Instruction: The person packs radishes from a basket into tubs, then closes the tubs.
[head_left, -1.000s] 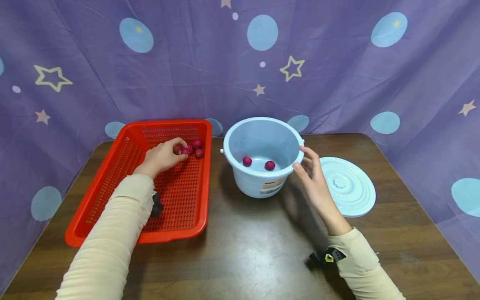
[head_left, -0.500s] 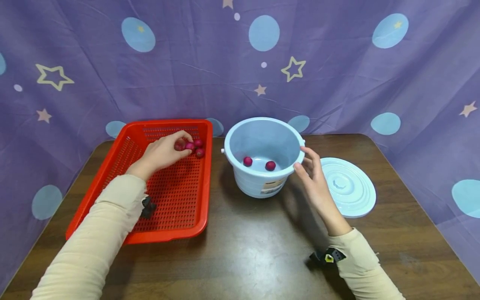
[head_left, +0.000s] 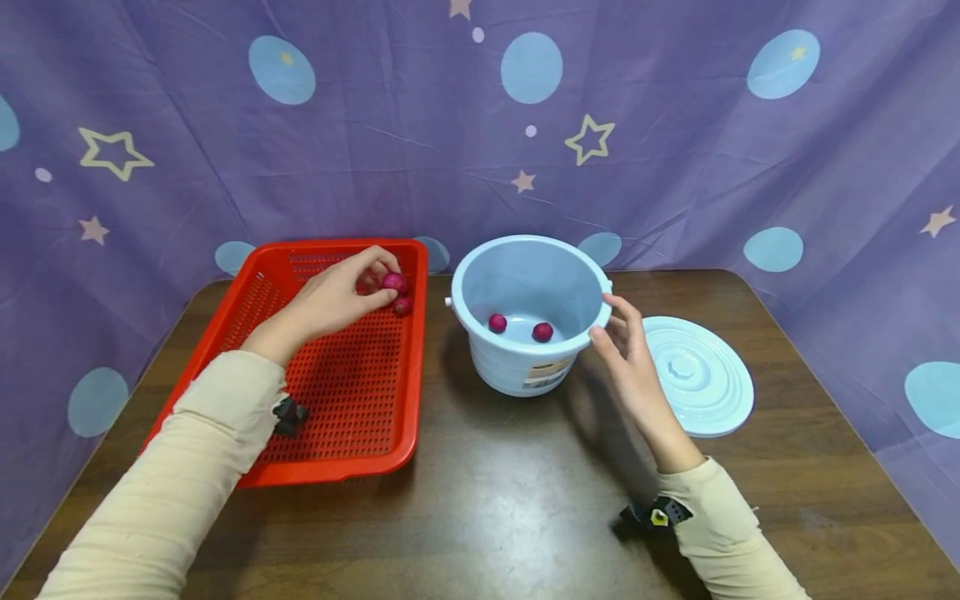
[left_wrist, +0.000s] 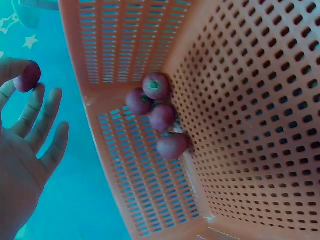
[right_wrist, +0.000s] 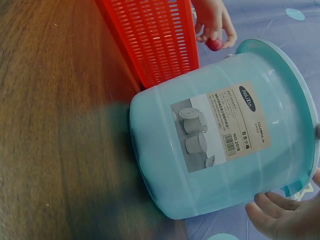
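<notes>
My left hand (head_left: 341,287) pinches a round red radish (head_left: 393,283) between thumb and fingers, above the far right corner of the red plastic basket (head_left: 405,392). In the left wrist view, the held radish (left_wrist: 28,76) is clear of the basket, and several more radishes (left_wrist: 162,117) lie clustered in the corner. A light blue bucket (head_left: 517,371) stands upright beside the basket, with two radishes (head_left: 542,332) on its bottom. Thumb and fingers of my right hand (head_left: 633,367) hold the bucket's right rim; other fingertips (right_wrist: 257,212) lie along its outer wall.
A light blue lid (head_left: 697,375) lies flat on the wooden table (head_left: 480,517), right of the bucket. Behind the table hangs a purple curtain (head_left: 420,125) with stars and ovals. The bucket carries a printed label (right_wrist: 220,127).
My left hand has moved right and slightly up from the radish cluster, carrying a radish. The right hand and bucket have kept their places.
</notes>
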